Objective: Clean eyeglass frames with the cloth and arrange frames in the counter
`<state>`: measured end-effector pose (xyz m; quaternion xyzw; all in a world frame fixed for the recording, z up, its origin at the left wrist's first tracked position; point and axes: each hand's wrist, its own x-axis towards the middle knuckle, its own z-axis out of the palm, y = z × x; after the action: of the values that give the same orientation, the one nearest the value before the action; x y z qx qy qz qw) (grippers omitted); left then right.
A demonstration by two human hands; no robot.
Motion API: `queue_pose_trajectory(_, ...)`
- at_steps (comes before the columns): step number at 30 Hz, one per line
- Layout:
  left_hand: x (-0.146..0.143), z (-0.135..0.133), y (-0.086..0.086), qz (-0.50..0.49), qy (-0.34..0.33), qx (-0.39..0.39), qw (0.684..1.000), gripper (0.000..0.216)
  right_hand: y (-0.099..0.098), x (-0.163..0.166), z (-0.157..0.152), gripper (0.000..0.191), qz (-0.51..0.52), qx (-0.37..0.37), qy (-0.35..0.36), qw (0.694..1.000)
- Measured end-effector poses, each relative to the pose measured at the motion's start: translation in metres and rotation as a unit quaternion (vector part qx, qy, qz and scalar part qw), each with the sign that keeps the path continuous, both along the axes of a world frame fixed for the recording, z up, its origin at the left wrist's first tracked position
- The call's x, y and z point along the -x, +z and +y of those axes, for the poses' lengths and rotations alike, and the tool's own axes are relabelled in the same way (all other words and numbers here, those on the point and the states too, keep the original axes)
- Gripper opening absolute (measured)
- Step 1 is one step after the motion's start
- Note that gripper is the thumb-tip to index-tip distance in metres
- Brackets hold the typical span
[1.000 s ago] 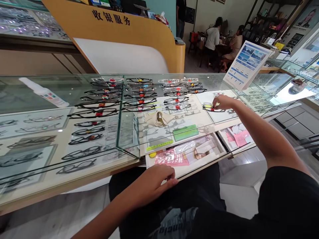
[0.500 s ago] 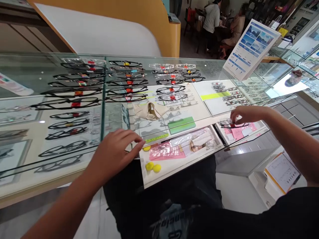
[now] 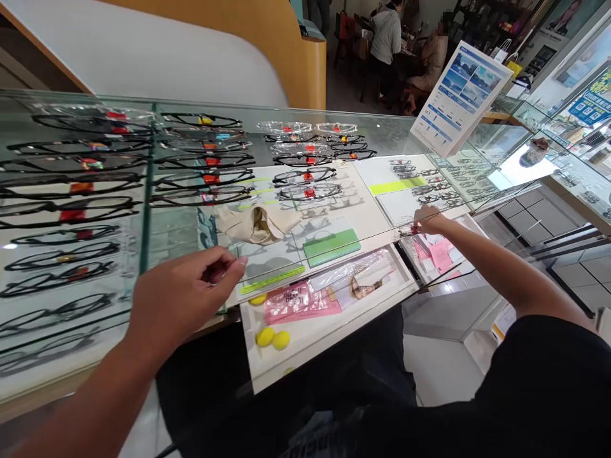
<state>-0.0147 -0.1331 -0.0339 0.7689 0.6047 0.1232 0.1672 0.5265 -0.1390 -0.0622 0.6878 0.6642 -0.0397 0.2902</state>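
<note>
The right grip (image 3: 429, 219) pinches an eyeglass frame (image 3: 409, 229) at the glass surface's (image 3: 401, 137) edge; left grip (image 3: 191, 292) slack, empty; likely mid-carry, needing gentle placement.

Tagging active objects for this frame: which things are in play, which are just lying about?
In play: right hand pinching black eyeglass frame with red tag, above pink paper slips; left hand, empty, by glass countertop edge.
Lying about: crumpled beige cloth, flat green box, yellow round pads, blue-and-white sign card.

Eyeglass frames (image 3: 200, 178) and a beige cloth (image 3: 258, 224) lie on the glass counter (image 3: 391, 135).
</note>
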Motion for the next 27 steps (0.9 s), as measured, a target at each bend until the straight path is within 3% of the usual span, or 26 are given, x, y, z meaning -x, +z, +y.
queue_pose_trajectory(10,-0.011,0.001,-0.005,-0.008,0.027,-0.070,0.997,0.046,-0.034,-0.039,0.047,0.033,0.015,-0.096,0.036,0.995)
queue_pose_trajectory(18,-0.013,0.000,-0.004,-0.029,0.041,-0.084,0.995,0.047,-0.057,-0.063,0.053,0.031,0.032,-0.097,0.023,0.995)
queue_pose_trajectory(27,-0.013,0.001,-0.007,-0.026,0.038,-0.103,0.994,0.046,-0.067,-0.067,0.053,0.032,0.037,-0.097,0.007,0.995)
